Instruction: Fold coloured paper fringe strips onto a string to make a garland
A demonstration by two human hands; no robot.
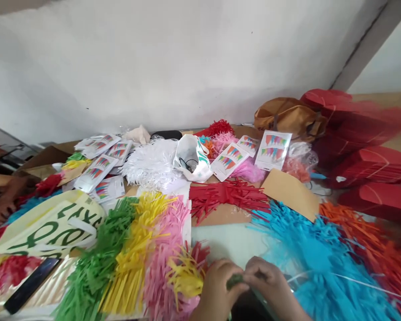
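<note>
My left hand point(218, 290) and my right hand point(263, 278) meet at the bottom of the view, pinching a small piece of green fringed paper point(235, 281) between them. Just left of my hands lies a heap of pink fringed paper point(163, 276) with yellow fringe point(185, 276) on top. A sheet of clear plastic point(227, 243) lies ahead of them. To the right spreads a mass of blue fringed paper point(324, 263). Green fringed paper point(93, 263) and yellow fringed paper point(130, 263) lie further left.
A co-worker's hand point(3, 200) rests at the far left edge. Packets printed with coloured bunting point(273, 150) and white fringe point(150, 162) cover the table's far side. Red fringe point(227, 196) lies on cardboard, and stacked red bundles point(364, 125) rise at right, against a white wall.
</note>
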